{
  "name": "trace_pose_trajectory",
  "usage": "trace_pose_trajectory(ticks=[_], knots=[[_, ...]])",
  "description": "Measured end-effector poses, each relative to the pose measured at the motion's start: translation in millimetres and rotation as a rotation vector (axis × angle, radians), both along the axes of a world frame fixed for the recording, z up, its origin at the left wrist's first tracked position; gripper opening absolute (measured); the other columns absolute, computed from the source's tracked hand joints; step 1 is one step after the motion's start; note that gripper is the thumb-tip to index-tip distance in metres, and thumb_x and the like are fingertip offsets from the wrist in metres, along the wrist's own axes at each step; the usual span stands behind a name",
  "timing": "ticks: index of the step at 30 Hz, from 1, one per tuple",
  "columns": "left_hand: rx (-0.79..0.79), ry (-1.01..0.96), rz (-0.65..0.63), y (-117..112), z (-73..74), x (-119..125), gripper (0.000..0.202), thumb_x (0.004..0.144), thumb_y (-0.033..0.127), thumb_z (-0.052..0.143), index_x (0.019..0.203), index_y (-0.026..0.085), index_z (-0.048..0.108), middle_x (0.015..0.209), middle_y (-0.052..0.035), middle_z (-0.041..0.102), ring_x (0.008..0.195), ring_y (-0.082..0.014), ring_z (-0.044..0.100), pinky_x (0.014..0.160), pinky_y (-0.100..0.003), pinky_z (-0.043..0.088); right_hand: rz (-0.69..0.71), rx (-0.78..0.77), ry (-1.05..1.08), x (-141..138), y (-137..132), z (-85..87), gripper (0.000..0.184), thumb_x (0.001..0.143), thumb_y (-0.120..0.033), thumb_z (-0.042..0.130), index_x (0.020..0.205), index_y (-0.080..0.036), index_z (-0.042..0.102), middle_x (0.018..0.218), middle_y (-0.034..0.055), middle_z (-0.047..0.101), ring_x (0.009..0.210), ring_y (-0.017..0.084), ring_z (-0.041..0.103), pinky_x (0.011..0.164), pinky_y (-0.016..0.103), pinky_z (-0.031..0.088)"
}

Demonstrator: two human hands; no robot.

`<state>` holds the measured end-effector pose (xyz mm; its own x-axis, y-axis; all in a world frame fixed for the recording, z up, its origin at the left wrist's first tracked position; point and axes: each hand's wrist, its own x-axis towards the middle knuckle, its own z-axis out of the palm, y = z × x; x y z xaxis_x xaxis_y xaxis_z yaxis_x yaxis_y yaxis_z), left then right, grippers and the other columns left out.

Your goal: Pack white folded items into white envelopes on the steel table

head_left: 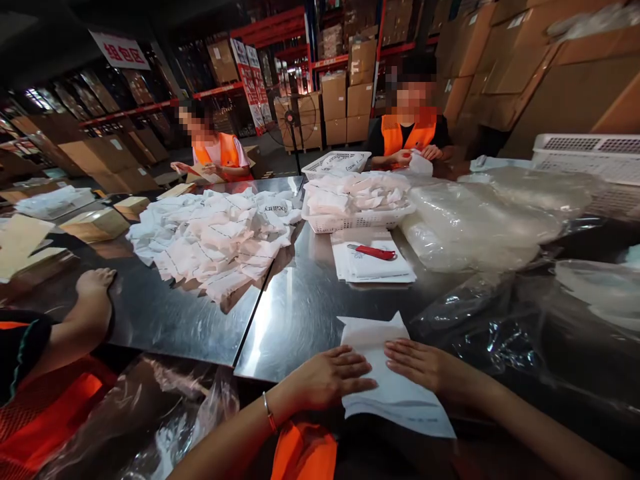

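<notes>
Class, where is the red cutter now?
In the head view, the red cutter lies right of centre on the white sheets, in front of the filled basket.

this looks like a warehouse with a hand-packing area. red-beamed racks [270, 25] at the back carry cardboard boxes [220, 61], and more brown cartons [360, 100] stand stacked on the floor. a hanging sign [120, 51] bears chinese characters. orange-vested people [393, 137] are at metal-topped tables [300, 287], among heaped white packets [220, 227], a perforated plastic basket [350, 223] full of more, and bundles of clear plastic [475, 220]. a pedestal fan [290, 119] stands beyond the tables, near the stacked cartons.
</notes>
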<state>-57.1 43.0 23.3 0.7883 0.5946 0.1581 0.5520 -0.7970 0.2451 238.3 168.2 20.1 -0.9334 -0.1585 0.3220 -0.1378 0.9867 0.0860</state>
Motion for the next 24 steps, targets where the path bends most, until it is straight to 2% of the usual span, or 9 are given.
trace_pose_trajectory(ticks=[4,6,8,10,12,15,18,21,24], knots=[[-0.077,-0.169,0.088,-2,-13.0,-3,0.049,0.096,0.016,0.042,0.145,0.019,0.048,0.143,-0.008,0.057,0.139,-0.0187,0.045,0.124,-0.042,0.024,-0.067,-0.242,0.023,16,-5,-10.4,0.042,0.096,-0.018,0.046,0.136,-0.015,0.058,0.137,0.0132,0.059,0.14,0.024,0.039,0.116,0.044,0.036],[-0.09,-0.313,0.138,-4,-20.5,-2,0.05,0.09,0.01,0.043,0.138,0.017,0.054,0.134,-0.0086,0.064,0.131,-0.0175,0.054,0.122,-0.041,0.03,-0.126,-0.4,0.079,22,-13,-15.6,0.041,0.098,-0.019,0.046,0.136,-0.018,0.058,0.133,0.0116,0.062,0.138,0.023,0.044,0.116,0.044,0.038],[-0.06,-0.47,0.229,-6,-28.7,2,0.046,0.085,0.01,0.046,0.128,0.017,0.06,0.123,-0.009,0.07,0.118,-0.0183,0.063,0.116,-0.04,0.04,-0.208,-0.537,0.139,26,-22,-18.3,0.038,0.099,-0.022,0.045,0.134,-0.02,0.061,0.13,0.0104,0.065,0.13,0.021,0.053,0.112,0.039,0.044],[-0.025,-0.599,0.376,-8,-36.0,11,0.037,0.086,0.016,0.047,0.118,0.018,0.066,0.109,-0.0083,0.075,0.101,-0.0197,0.069,0.106,-0.041,0.049,-0.351,-0.673,0.174,27,-31,-17.8,0.034,0.1,-0.03,0.046,0.126,-0.022,0.067,0.126,0.0099,0.066,0.12,0.021,0.061,0.104,0.035,0.051],[-0.034,-0.712,0.599,-9,-40.2,22,0.03,0.092,0.024,0.045,0.103,0.02,0.072,0.091,-0.0066,0.076,0.084,-0.0203,0.07,0.092,-0.042,0.054,-0.525,-0.819,0.198,23,-38,-15.3,0.036,0.1,-0.04,0.046,0.116,-0.023,0.073,0.119,0.0093,0.07,0.108,0.023,0.068,0.094,0.034,0.058],[-0.162,-0.857,0.92,-8,-38.1,38,0.042,0.098,0.043,0.041,0.087,0.02,0.075,0.08,-0.0067,0.075,0.075,-0.0222,0.068,0.075,-0.039,0.055,-0.729,-0.97,0.305,13,-48,-11.8,0.044,0.097,-0.054,0.046,0.102,-0.024,0.078,0.101,0.0078,0.075,0.091,0.026,0.073,0.078,0.036,0.063],[-0.301,-0.962,1.042,-4,-29.9,46,0.053,0.093,0.062,0.043,0.083,0.02,0.074,0.08,-0.0074,0.075,0.075,-0.0241,0.067,0.069,-0.036,0.053,-0.852,-0.981,0.425,3,-53,-11.7,0.053,0.093,-0.063,0.044,0.09,-0.023,0.078,0.088,0.0077,0.077,0.078,0.027,0.074,0.068,0.037,0.064],[-0.34,-1.001,1.119,1,-22.6,47,0.064,0.087,0.075,0.04,0.067,0.019,0.064,0.064,-0.005,0.067,0.062,-0.0207,0.06,0.06,-0.032,0.046,-0.92,-0.905,0.506,-7,-56,-14.5,0.06,0.093,-0.068,0.037,0.078,-0.022,0.074,0.075,0.0084,0.075,0.064,0.026,0.072,0.054,0.035,0.061],[-0.332,-0.975,1.204,4,-20.2,46,0.069,0.082,0.083,0.037,0.057,0.021,0.048,0.053,-0.0006,0.053,0.054,-0.0154,0.047,0.053,-0.027,0.035,-0.991,-0.78,0.574,-14,-57,-17.9,0.057,0.095,-0.063,0.036,0.07,-0.024,0.068,0.075,0.0089,0.073,0.067,0.026,0.071,0.057,0.034,0.06]])
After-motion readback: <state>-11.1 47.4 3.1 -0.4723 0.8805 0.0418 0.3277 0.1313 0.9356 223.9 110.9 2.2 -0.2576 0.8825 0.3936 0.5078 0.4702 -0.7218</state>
